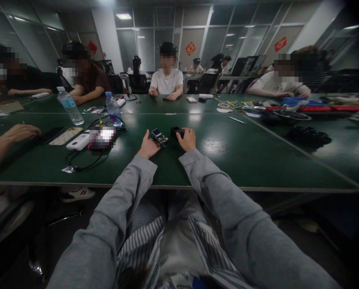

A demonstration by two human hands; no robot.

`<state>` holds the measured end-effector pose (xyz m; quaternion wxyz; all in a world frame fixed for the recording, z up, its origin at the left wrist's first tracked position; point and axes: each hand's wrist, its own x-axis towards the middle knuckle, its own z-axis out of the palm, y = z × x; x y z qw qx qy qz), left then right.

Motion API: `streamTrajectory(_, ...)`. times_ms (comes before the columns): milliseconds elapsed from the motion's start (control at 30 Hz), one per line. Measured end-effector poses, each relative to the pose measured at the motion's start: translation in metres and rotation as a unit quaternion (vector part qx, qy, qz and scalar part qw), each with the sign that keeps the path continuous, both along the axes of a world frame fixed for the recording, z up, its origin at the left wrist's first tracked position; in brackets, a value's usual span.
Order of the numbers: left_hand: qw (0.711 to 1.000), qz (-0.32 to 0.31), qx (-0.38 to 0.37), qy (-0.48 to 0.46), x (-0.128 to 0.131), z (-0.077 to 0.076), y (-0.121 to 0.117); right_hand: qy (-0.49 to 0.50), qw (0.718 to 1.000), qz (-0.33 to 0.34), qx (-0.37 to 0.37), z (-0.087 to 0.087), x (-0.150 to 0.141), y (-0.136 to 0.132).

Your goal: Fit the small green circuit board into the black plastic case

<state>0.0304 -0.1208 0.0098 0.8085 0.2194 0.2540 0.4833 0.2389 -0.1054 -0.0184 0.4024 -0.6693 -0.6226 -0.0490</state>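
Note:
My left hand (148, 147) is turned palm up over the table and holds a small circuit board (161, 139) with a little square screen on top. The board lies tilted across the fingers, its thumb side standing up at the left. Just to the right, my right hand (188, 139) grips a small black box-like case (175, 131) from above, fingers wrapped over its right side. A narrow gap separates board and case. Part of the case is hidden under my fingers, so its inside cannot be made out well.
On the green table (215, 168), left of my hands, are a power bank (78, 140), a patterned phone (65, 136), black cords and two water bottles (71, 106). Another person's hand (23, 131) reaches in at left. Cables (227, 105) and a pen (237, 120) lie right.

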Motion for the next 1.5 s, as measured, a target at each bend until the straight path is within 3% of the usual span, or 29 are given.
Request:
streamTrajectory(1200, 1.0, -0.006, 0.017, 0.017, 0.0, -0.002, 0.002, 0.019, 0.998, 0.055, -0.032, -0.003, -0.001, -0.002)
streamTrajectory(1300, 1.0, -0.004, 0.017, 0.015, 0.001, -0.002, 0.001, 0.042, 0.997, 0.059, -0.007, -0.002, -0.001, -0.001)
streamTrajectory(1500, 1.0, 0.004, 0.015, 0.021, 0.001, 0.0, -0.002, 0.117, 0.973, 0.139, 0.144, 0.012, -0.016, -0.009)
